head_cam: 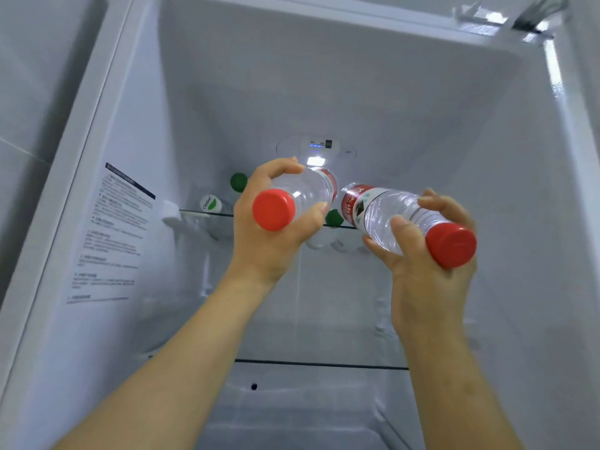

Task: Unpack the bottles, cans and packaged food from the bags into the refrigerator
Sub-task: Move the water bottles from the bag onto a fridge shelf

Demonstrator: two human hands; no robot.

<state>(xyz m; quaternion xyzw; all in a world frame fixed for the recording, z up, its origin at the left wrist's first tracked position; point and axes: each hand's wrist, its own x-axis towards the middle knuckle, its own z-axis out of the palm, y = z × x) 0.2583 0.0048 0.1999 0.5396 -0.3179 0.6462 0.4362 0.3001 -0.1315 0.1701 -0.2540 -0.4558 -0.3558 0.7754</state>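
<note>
Feeding both bottles base-first toward the far glass shelf (201,214) of the refrigerator (454,125); probably best to go one at a time, steer clear of the green caps (238,181) already there, and tip each upright before letting go. Gripping firmly on both sides: left hand (269,235) curled round the left bottle (305,193) near its red cap, right hand (422,274) wrapped round the right bottle (396,212), both held in the air by the shelf's near edge.
</note>
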